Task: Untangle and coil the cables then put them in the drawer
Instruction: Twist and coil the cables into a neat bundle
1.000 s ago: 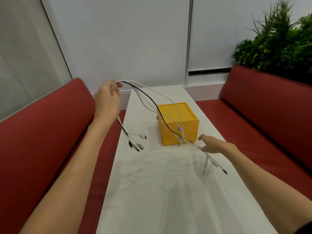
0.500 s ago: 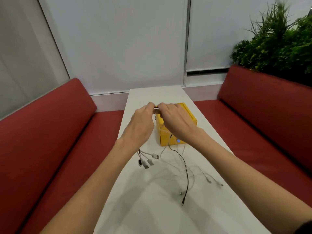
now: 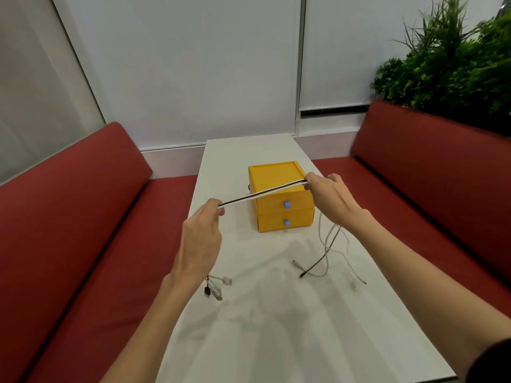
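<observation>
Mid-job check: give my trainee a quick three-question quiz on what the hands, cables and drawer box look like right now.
1. True or false: both drawers of the yellow drawer box are shut.
2. What does the stretch of cables between the left hand and right hand look like? A slack loop; B taut and straight; C coiled.
3. Where are the plug ends below the left hand?

Key
1. True.
2. B.
3. They hang below the left wrist, at or just above the white table; contact unclear.
</observation>
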Available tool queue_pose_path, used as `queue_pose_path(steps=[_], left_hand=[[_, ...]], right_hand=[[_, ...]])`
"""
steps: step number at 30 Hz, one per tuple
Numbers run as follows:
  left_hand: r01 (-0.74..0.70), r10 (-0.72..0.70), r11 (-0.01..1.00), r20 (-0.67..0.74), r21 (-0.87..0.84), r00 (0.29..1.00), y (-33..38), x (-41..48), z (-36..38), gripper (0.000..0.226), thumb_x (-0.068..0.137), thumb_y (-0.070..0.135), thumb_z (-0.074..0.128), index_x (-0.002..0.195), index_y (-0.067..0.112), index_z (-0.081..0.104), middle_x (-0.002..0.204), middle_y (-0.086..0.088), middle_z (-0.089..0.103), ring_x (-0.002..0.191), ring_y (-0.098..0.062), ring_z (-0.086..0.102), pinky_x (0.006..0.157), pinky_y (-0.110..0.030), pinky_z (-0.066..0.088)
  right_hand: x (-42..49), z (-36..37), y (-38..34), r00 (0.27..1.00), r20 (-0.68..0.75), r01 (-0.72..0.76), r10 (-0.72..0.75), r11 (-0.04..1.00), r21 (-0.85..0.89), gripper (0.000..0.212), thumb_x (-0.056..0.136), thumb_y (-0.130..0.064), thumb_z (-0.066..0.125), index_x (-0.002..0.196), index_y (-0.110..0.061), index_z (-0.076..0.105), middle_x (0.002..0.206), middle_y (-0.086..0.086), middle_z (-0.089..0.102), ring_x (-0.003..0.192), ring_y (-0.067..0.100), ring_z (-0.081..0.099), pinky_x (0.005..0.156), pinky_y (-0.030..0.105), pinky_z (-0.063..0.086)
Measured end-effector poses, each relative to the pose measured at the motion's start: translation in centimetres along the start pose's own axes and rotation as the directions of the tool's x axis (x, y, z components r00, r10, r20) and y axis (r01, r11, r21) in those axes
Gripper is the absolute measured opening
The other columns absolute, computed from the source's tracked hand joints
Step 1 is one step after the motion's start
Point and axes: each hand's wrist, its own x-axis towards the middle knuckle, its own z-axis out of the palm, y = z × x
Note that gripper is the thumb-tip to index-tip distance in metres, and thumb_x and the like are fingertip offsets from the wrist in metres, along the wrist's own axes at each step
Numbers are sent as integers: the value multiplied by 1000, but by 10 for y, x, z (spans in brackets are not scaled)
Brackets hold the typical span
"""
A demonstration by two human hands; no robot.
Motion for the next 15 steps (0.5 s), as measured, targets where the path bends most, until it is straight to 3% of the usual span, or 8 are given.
queue_pose_path(steps=[4,7,11,15], left_hand=[[75,-75,997,-70,1,995,-10,-5,-16,18,93,-8,48,97,0,63,71,2,54,59,-7,45,58,-1,32],[148,-146,989,-108,11,983,-21,-9,-26,18,96,-2,47,98,6,63,66,9,49,57,1,47,55,-7,34],[271,-269,962,-124,0,955,-44,-10,-28,19,99,7,44,98,10,62,61,10,50,56,-16,46,55,-32,35],[349,-349,937,-106,-23,931,-59,-5,-20,21,99,11,41,96,11,62,65,2,55,61,-26,50,60,-32,35]], right_hand=[[-5,-4,14,996,-16,-86,86,996,21,25,89,12,35,101,0,53,101,13,70,70,39,50,73,34,28],[-10,-8,23,988,18,-152,151,988,28,23,93,6,34,103,0,54,91,17,67,65,37,45,66,31,23],[-14,2,37,958,88,-282,273,953,112,17,95,-1,34,96,-12,48,95,19,65,77,41,56,62,36,33],[-17,8,40,923,139,-379,358,907,181,17,94,-3,35,88,-18,40,104,19,65,86,42,59,70,43,48]])
